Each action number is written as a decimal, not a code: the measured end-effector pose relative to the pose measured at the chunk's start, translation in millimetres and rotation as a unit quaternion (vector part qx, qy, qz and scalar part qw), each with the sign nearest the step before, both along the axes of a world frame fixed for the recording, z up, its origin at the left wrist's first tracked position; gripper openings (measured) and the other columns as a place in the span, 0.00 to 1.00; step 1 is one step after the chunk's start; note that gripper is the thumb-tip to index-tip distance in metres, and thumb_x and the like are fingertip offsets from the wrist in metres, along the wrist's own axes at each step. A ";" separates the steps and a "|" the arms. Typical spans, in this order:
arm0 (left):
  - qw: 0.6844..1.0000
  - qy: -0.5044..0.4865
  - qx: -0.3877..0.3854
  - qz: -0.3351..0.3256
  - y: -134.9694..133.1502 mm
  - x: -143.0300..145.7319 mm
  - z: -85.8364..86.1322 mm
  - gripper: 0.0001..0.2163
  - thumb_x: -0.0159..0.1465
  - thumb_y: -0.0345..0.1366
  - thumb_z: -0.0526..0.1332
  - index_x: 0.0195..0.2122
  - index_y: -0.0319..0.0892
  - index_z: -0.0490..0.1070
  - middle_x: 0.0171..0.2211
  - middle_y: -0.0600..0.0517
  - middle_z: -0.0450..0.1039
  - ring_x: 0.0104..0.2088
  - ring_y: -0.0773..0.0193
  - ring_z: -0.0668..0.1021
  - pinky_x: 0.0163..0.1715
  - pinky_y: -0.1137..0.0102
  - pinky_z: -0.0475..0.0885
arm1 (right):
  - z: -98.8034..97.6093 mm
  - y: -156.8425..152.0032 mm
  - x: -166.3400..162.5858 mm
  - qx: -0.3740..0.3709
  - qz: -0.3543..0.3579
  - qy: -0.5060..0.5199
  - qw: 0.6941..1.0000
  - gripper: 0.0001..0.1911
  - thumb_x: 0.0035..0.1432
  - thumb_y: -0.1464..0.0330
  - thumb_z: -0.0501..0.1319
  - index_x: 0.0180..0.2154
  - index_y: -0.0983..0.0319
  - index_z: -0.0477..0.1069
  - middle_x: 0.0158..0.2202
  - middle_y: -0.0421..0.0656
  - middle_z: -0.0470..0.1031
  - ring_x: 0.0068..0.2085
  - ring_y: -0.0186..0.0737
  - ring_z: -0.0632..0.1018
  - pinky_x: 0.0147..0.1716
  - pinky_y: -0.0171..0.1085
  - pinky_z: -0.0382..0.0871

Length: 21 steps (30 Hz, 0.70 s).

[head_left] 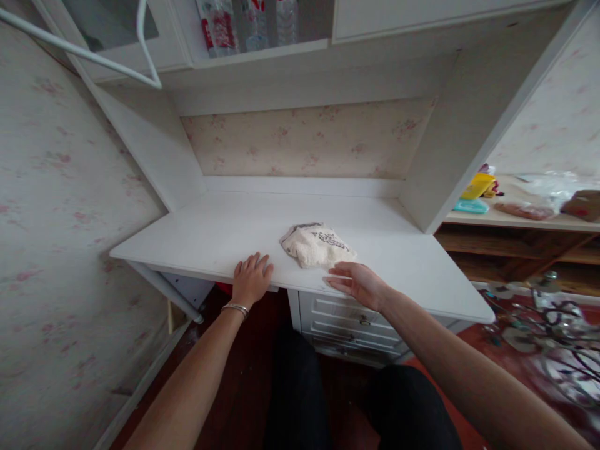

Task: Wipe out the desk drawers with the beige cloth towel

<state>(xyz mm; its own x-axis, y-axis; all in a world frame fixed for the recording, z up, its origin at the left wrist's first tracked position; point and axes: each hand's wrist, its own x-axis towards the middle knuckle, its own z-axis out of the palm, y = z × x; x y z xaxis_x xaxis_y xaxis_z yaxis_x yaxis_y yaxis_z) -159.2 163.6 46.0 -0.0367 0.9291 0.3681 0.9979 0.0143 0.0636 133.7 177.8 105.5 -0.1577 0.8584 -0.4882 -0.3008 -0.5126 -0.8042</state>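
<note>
A crumpled cream cloth (316,245) with a dark pattern lies on the white desk top (220,228), near its front edge. My left hand (251,279) rests flat on the desk's front edge, left of the cloth, with a silver bracelet on the wrist. My right hand (357,282) hovers at the front edge just below and right of the cloth, fingers apart and pointing left, close to the cloth but holding nothing.
The desk sits in a white alcove with side panels, floral wallpaper behind, and a cabinet above. White drawers (347,325) are under the desk. A wooden shelf (515,219) at right carries a yellow item, bags and a box. A metal wire object (553,325) stands at lower right.
</note>
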 end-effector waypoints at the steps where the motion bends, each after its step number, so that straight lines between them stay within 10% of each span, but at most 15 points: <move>1: 1.000 -0.002 -0.005 0.002 0.4 -0.2 0.2 0.23 0.71 0.46 0.45 0.62 0.45 0.67 0.65 0.43 0.63 0.63 0.50 0.66 0.64 0.53 0.55 | 3.1 0.5 12.6 0.024 0.013 -0.043 0.999 0.07 0.59 0.76 0.60 0.41 0.63 0.68 0.38 0.47 0.77 0.29 0.36 0.79 0.29 0.34 0.79; 9: 0.989 -0.099 -0.103 0.030 20.5 21.2 18.2 0.23 0.70 0.47 0.43 0.51 0.46 0.75 0.59 0.45 0.70 0.58 0.48 0.71 0.59 0.52 0.60 | -14.7 48.3 58.8 0.163 -0.069 -0.280 0.943 0.16 0.62 0.64 0.58 0.50 0.61 0.68 0.50 0.49 0.74 0.31 0.37 0.79 0.31 0.38 0.77; 15: 0.951 -0.293 -0.101 -0.018 53.8 84.9 30.7 0.24 0.69 0.55 0.45 0.45 0.48 0.75 0.49 0.47 0.78 0.54 0.47 0.75 0.60 0.48 0.57 | -43.4 53.6 36.5 0.273 0.009 -0.559 0.783 0.22 0.65 0.57 0.52 0.54 0.60 0.74 0.52 0.50 0.77 0.50 0.51 0.78 0.49 0.45 0.69; 21: 0.881 -0.472 -0.011 -0.029 87.3 98.4 23.8 0.19 0.62 0.50 0.58 0.49 0.47 0.73 0.48 0.49 0.79 0.50 0.53 0.78 0.50 0.63 0.70 | -46.1 48.8 49.7 0.335 0.026 -0.525 0.782 0.16 0.63 0.64 0.57 0.49 0.58 0.76 0.45 0.42 0.81 0.39 0.39 0.80 0.41 0.35 0.69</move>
